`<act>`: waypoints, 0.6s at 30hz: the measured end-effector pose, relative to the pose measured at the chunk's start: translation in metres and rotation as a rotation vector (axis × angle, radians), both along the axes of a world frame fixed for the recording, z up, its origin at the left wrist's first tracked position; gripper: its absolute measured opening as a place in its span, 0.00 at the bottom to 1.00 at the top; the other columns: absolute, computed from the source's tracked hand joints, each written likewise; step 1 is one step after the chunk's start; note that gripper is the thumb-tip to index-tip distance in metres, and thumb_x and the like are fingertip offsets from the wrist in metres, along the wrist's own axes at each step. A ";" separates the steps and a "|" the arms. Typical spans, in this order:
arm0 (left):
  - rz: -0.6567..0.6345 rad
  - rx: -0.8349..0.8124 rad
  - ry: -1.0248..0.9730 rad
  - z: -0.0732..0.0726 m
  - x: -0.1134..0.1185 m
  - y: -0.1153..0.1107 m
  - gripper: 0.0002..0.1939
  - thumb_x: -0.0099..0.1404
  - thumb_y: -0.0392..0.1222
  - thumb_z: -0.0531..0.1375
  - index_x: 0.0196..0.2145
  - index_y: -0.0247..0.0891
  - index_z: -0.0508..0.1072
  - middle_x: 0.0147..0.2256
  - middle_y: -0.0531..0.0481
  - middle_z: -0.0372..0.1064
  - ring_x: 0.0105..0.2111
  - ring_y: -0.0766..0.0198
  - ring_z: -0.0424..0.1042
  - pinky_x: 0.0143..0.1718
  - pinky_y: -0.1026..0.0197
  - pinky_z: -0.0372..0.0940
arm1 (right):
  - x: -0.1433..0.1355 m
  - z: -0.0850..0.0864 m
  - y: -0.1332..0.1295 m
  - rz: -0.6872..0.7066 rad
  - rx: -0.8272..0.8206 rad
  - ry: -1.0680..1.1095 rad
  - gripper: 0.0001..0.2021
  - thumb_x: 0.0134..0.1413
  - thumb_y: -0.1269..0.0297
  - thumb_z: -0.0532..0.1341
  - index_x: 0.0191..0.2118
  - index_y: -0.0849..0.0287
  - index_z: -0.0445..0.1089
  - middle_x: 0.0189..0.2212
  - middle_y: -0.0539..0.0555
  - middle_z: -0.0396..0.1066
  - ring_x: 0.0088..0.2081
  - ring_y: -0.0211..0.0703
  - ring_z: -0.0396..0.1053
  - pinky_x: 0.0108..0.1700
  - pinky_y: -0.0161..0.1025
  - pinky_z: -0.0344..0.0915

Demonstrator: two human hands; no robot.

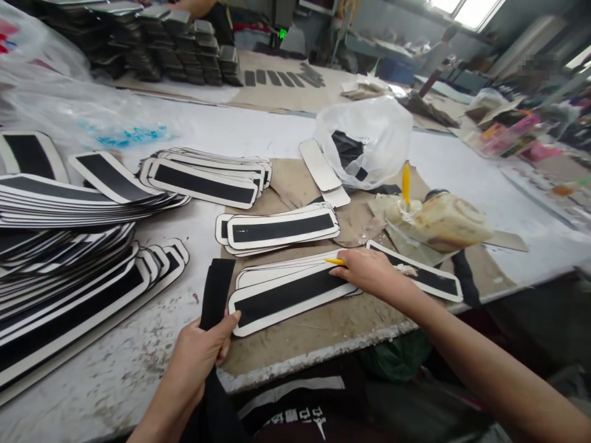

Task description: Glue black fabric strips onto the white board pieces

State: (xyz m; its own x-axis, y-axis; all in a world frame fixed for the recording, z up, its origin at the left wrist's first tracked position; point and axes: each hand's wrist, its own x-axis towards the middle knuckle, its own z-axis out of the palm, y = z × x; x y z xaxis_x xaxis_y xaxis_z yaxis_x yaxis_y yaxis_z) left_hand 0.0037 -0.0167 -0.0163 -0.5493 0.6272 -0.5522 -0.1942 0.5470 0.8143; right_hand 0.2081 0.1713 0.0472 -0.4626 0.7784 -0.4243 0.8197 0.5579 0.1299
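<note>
Black strip [213, 294]: long dark fabric piece, lying over the near edge of the workbench [115, 363] and hanging off it toward the person; it sits just left of the nearest white-edged panel.
Left hand [199, 351]: clenched around the black strip at the near edge, thumb on top, thumb tip touching the left end of the nearest panel.
Top panel [289, 297]: white piece with a black centre band, uppermost of a small fanned stack near the near edge, resting on a brown cardboard sheet [323, 326].
Right hand [367, 271]: pressed palm-down on the right end of the top panel, fingers closed on a yellow-handled brush [335, 261] whose tip pokes out to the left.
Single panel [422, 274]: lies just right of the right hand, partly under the wrist.
Second stack [279, 231]: same panels, further in from the near edge, behind the top panel.
Glue jar [443, 224]: pale, smeared container toward the right edge, with a yellow handle [406, 183] standing up beside it.
Plastic bag [369, 138]: clear, crumpled, behind the jar, dark pieces inside.
Large piles [69, 258]: many panels heaped along the left edge.
Far edge: dark stacked pieces [184, 49].
</note>
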 end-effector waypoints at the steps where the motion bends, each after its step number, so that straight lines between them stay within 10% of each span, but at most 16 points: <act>1: -0.003 -0.012 0.000 -0.001 -0.001 0.000 0.21 0.45 0.56 0.62 0.13 0.39 0.58 0.07 0.57 0.51 0.11 0.71 0.49 0.15 0.66 0.44 | -0.001 -0.001 0.001 -0.005 -0.006 0.000 0.14 0.55 0.53 0.57 0.35 0.58 0.71 0.36 0.59 0.74 0.40 0.54 0.71 0.36 0.41 0.61; 18: -0.028 -0.044 -0.006 -0.003 -0.003 0.000 0.25 0.46 0.56 0.62 0.09 0.40 0.54 0.08 0.57 0.50 0.11 0.72 0.48 0.17 0.65 0.46 | 0.003 -0.009 0.007 -0.036 0.002 0.025 0.15 0.53 0.51 0.59 0.36 0.59 0.69 0.35 0.59 0.74 0.39 0.55 0.72 0.33 0.40 0.60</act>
State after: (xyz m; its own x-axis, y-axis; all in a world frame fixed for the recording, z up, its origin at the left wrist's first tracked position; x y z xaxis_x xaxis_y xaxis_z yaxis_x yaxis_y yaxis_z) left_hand 0.0008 -0.0165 -0.0196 -0.5279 0.6178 -0.5828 -0.1831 0.5873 0.7884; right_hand 0.2110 0.1779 0.0378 -0.4445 0.7956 -0.4116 0.8423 0.5276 0.1105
